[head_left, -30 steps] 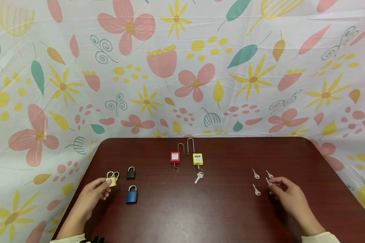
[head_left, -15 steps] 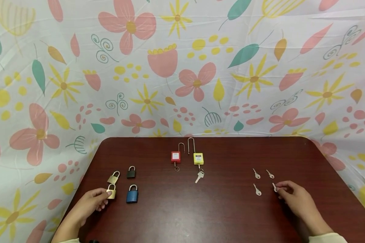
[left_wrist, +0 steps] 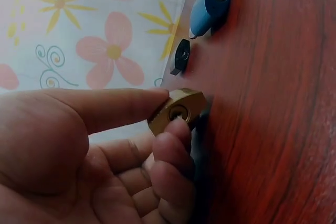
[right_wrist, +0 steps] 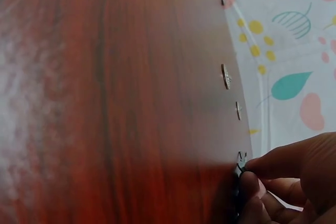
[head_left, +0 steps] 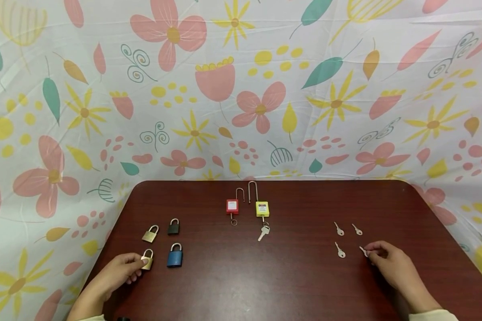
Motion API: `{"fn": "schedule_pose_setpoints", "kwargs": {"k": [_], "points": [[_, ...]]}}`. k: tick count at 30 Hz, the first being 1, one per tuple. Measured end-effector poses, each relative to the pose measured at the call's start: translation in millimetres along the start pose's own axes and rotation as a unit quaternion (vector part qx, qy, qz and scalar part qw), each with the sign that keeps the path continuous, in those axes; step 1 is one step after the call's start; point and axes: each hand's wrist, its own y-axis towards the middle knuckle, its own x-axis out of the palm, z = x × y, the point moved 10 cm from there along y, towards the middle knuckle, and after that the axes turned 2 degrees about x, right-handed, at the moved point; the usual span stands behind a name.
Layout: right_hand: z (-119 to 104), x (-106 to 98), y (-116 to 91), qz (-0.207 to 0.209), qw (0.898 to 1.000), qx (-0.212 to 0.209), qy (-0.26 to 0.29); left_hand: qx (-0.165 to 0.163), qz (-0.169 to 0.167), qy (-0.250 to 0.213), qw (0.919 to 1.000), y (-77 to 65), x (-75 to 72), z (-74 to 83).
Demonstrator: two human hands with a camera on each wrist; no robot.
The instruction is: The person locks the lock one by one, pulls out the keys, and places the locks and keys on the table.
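Note:
My left hand [head_left: 122,270] pinches a brass padlock [head_left: 147,260] between thumb and fingers at the left of the table. Its keyhole end faces the left wrist camera, and fingertips cover part of the brass body [left_wrist: 191,103]. Just behind it lies a second brass padlock [head_left: 150,234]; to its right are a blue padlock [head_left: 174,257] and a black padlock [head_left: 173,228]. On the table's right side my right hand [head_left: 393,263] pinches a small silver key [head_left: 363,252], mostly hidden by the fingertips. Several loose keys lie close by, among them one key [head_left: 340,251] to its left.
At the back middle lie a red lockout padlock [head_left: 232,206] and a yellow lockout padlock [head_left: 262,208], each with its shackle beside it. A key [head_left: 263,232] hangs off the yellow one. Behind the dark wooden table [head_left: 241,276] a flowered cloth [head_left: 241,89] hangs.
My left hand has brought the brass padlock toward me, away from the other brass one. My right hand has moved nearer and slightly right with the key.

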Motion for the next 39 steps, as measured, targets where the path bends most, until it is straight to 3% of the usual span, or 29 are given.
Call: {"fn": "schedule_pose_setpoints", "kwargs": {"k": [15, 28, 33, 39], "points": [[0, -1, 1, 0.026, 0.999, -0.017, -0.016, -0.043, 0.074, 0.035, 0.9958, -2.2, -4.6, -3.7], [-9, -5, 1, 0.047, 0.998, -0.039, -0.02, -0.05, 0.077, 0.035, 0.9952, -0.6, -4.1, -3.5], [-24, -7, 8, 0.047, 0.998, -0.045, -0.018, -0.049, 0.076, 0.03, 0.9954, -0.6, -4.6, -3.9], [-58, -1, 15, 0.031, 0.997, -0.069, 0.008, -0.054, 0.075, 0.034, 0.9951, -2.4, -5.0, -4.4]]}}
